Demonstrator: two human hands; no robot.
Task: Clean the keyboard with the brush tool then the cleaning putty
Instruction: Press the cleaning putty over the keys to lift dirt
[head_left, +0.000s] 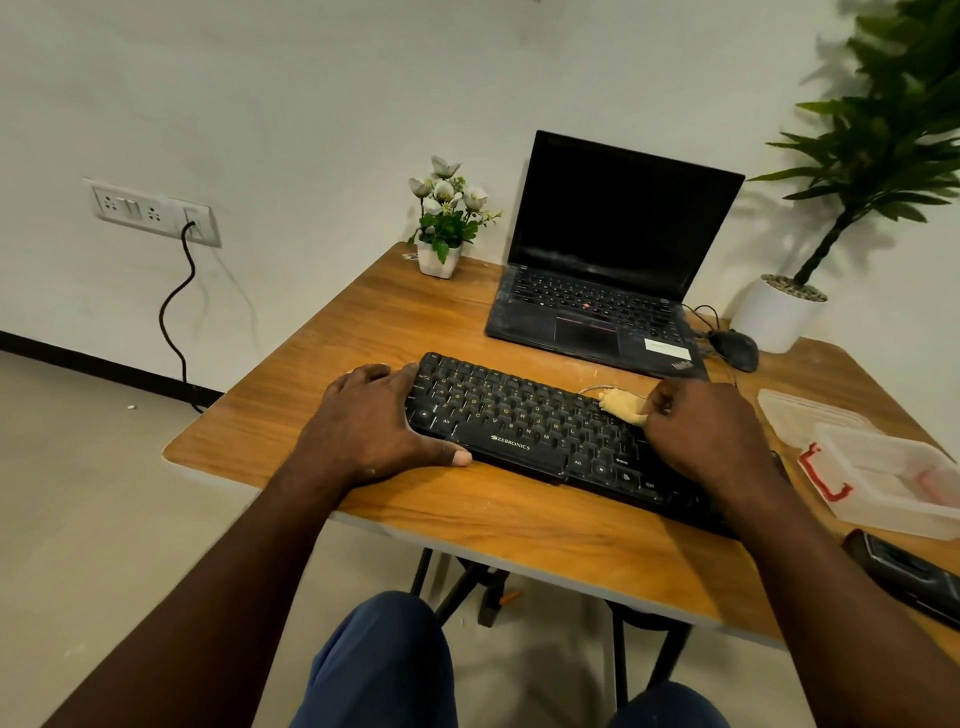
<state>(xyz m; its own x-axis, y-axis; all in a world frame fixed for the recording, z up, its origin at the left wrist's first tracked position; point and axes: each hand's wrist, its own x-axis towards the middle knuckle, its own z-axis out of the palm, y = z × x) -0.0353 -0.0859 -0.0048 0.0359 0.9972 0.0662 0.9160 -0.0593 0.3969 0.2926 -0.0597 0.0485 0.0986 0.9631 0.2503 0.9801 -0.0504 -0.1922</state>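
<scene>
My left hand (363, 421), fingers spread, braces the black keyboard (524, 431) at its 9 o'clock end on the desk (519, 519). My right hand (701, 421), fingers curled, pinches the cleaning putty (621, 402) against keys toward 2 o'clock.

The table (467, 519) has a warm wood-grain top with a smooth, faintly shiny finish, and the keyboard (519, 431) on it is black plastic, mostly matt with a dull sheen on the keycaps. The putty (621, 404) looks soft, lumpy and matt, pale yellow like dough. The laptop (587, 332) has a matt, dusty black body and a glossy dark screen (623, 213), the box (893, 478) is frosted translucent plastic, and the pot (774, 317) is smooth white.
</scene>
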